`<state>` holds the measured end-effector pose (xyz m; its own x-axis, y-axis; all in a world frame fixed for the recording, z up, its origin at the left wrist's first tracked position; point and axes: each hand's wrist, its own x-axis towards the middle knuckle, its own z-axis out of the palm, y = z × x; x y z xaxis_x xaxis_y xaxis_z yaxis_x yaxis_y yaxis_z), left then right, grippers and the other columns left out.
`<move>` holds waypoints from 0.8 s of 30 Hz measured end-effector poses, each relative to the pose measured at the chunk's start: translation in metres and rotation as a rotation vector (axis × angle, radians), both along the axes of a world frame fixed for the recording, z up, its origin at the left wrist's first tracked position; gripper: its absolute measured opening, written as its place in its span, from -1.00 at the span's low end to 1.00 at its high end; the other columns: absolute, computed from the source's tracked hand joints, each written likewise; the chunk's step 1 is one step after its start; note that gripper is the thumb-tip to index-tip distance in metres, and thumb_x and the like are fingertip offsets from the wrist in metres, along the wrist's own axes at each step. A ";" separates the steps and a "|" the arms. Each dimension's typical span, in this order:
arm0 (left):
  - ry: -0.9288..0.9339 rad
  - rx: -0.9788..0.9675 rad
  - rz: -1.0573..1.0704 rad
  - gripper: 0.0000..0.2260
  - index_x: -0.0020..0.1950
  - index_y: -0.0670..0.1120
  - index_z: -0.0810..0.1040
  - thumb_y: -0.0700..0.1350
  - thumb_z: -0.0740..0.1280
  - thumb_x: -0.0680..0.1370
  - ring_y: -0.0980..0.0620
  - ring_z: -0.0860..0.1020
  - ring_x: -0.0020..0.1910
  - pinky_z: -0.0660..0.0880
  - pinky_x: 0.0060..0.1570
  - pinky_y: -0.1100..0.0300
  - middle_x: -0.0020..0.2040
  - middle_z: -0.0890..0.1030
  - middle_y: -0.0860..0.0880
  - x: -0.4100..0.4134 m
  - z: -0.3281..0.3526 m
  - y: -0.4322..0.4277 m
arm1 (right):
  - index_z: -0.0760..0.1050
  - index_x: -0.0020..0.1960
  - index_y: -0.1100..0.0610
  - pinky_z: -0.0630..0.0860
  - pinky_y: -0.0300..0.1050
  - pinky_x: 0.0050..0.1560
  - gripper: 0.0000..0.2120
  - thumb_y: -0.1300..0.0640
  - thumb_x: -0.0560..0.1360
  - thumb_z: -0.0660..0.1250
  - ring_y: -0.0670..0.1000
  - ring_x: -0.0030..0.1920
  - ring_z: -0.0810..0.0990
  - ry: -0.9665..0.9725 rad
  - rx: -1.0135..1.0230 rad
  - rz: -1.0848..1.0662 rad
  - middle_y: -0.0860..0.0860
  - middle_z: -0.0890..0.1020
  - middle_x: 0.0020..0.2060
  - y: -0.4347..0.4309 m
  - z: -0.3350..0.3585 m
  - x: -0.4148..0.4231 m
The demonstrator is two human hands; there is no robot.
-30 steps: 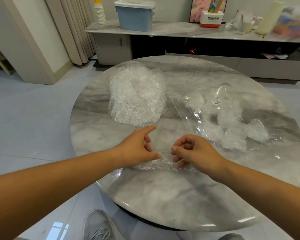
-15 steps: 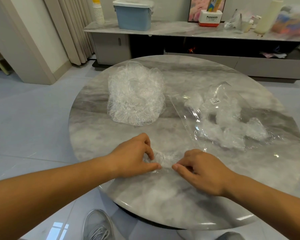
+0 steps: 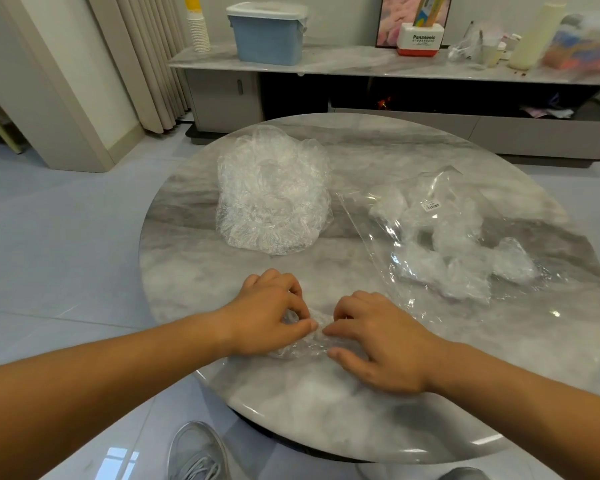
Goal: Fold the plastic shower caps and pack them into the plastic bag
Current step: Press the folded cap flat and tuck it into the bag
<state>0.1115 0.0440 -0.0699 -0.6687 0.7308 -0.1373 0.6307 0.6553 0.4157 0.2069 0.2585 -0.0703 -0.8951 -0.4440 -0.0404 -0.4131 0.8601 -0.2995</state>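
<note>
The left hand (image 3: 267, 317) and right hand (image 3: 381, 341) now sit low and close together at the near edge of the desk (image 3: 326, 410). Both pinch the crumpled shower cap (image 3: 302, 351) between them. A second ago the left fingers were lifted and spread; now they curl down onto the cap, which is bunched smaller. The pile of shower caps (image 3: 274, 202) lies beyond the left hand. The plastic bag (image 3: 368, 230) lies to the right, with folded caps (image 3: 454, 244) inside. The desk is round grey marble. Behind it a sideboard (image 3: 361, 62) carries a blue box (image 3: 267, 36) and stacked paper cups (image 3: 198, 29), beside a curtain (image 3: 153, 57).
</note>
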 end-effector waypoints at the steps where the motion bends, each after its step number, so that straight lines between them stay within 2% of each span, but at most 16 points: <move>1: 0.015 -0.009 0.021 -0.69 0.00 0.16 0.66 0.33 0.27 0.53 0.17 0.30 0.16 0.15 0.30 0.13 0.07 0.45 0.22 0.000 0.000 -0.001 | 0.56 0.32 -0.09 0.35 -0.15 0.14 -0.52 -0.28 0.57 0.09 -0.10 0.04 0.39 -0.033 0.004 0.000 -0.09 0.47 0.05 0.001 -0.003 0.003; 3: 0.047 -0.004 0.094 -0.77 -0.06 0.17 0.64 0.29 0.35 0.52 0.14 0.30 0.20 0.16 0.31 0.10 0.07 0.46 0.21 -0.001 0.000 -0.001 | 0.48 0.42 -0.09 0.38 -0.14 0.17 -0.46 -0.30 0.56 0.10 -0.08 0.07 0.39 -0.065 0.003 -0.011 -0.07 0.43 0.08 0.003 -0.006 0.008; 5: 0.021 0.031 0.213 -0.76 -0.06 0.15 0.58 0.28 0.41 0.47 0.11 0.33 0.22 0.23 0.31 0.10 0.10 0.44 0.17 -0.003 0.001 0.001 | 0.45 0.44 -0.09 0.40 -0.11 0.17 -0.46 -0.30 0.56 0.12 -0.06 0.07 0.39 -0.055 0.011 -0.009 -0.06 0.42 0.09 0.004 -0.009 0.011; 8: -0.098 0.036 0.379 -0.48 0.15 0.07 0.43 0.34 0.47 0.39 0.05 0.47 0.11 0.47 0.14 0.09 0.13 0.41 0.06 -0.007 0.007 0.004 | 0.43 0.43 -0.10 0.39 -0.08 0.16 -0.50 -0.28 0.58 0.13 -0.05 0.07 0.38 -0.032 0.023 -0.002 -0.06 0.40 0.10 0.003 -0.010 0.013; 10: -0.096 -0.080 0.407 -0.38 0.22 0.03 0.37 0.39 0.45 0.37 0.02 0.52 0.03 0.50 0.00 0.10 0.09 0.46 0.05 -0.008 0.013 0.005 | 0.41 0.43 -0.11 0.39 -0.05 0.17 -0.50 -0.28 0.58 0.10 -0.04 0.08 0.37 -0.029 0.036 0.005 -0.06 0.39 0.11 0.002 -0.010 0.015; 13: -0.095 -0.206 0.386 -0.47 0.10 -0.01 0.45 0.38 0.42 0.41 0.06 0.53 -0.05 0.51 -0.04 0.11 -0.03 0.55 0.07 -0.006 0.017 0.004 | 0.34 0.48 -0.14 0.39 -0.04 0.19 -0.48 -0.30 0.59 0.07 -0.05 0.11 0.36 -0.028 0.058 0.011 -0.07 0.39 0.14 0.002 -0.010 0.017; 16: -0.133 -0.198 0.367 -0.57 0.02 -0.01 0.50 0.32 0.43 0.44 0.08 0.55 -0.10 0.51 -0.07 0.14 -0.11 0.57 0.08 -0.005 0.015 0.003 | 0.27 0.53 -0.17 0.40 -0.06 0.17 -0.47 -0.31 0.61 0.06 -0.07 0.11 0.36 -0.032 0.044 0.016 -0.08 0.39 0.14 0.002 -0.008 0.020; 18: -0.195 -0.147 0.366 -0.63 -0.09 -0.05 0.51 0.24 0.46 0.46 0.09 0.56 -0.20 0.50 -0.17 0.16 -0.21 0.59 0.07 -0.006 0.013 0.002 | 0.29 0.51 -0.19 0.38 -0.06 0.17 -0.49 -0.32 0.62 0.02 -0.06 0.12 0.36 -0.036 0.063 0.029 -0.08 0.39 0.15 0.002 -0.006 0.021; 20: -0.343 -0.023 0.391 -0.65 -0.19 -0.11 0.49 0.13 0.51 0.47 0.09 0.51 -0.36 0.47 -0.30 0.19 -0.33 0.56 0.03 -0.007 0.013 0.002 | 0.33 0.46 -0.20 0.37 -0.04 0.20 -0.51 -0.34 0.62 -0.02 -0.05 0.13 0.34 -0.037 0.083 0.029 -0.08 0.37 0.16 0.001 -0.005 0.021; 24: -0.673 0.261 0.504 -0.77 -0.17 -0.14 0.50 -0.08 0.52 0.51 0.06 0.47 -0.44 0.42 -0.44 0.26 -0.36 0.52 -0.09 0.000 0.020 0.006 | 0.34 0.44 -0.18 0.34 -0.05 0.19 -0.50 -0.32 0.63 -0.08 -0.02 0.13 0.34 -0.030 0.099 0.022 -0.06 0.36 0.17 -0.001 -0.005 0.022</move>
<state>0.1111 0.0501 -0.0501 -0.7571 0.4339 -0.4884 -0.1407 0.6218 0.7704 0.2284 0.2570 -0.0756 -0.8829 -0.4561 -0.1119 -0.4243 0.8769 -0.2261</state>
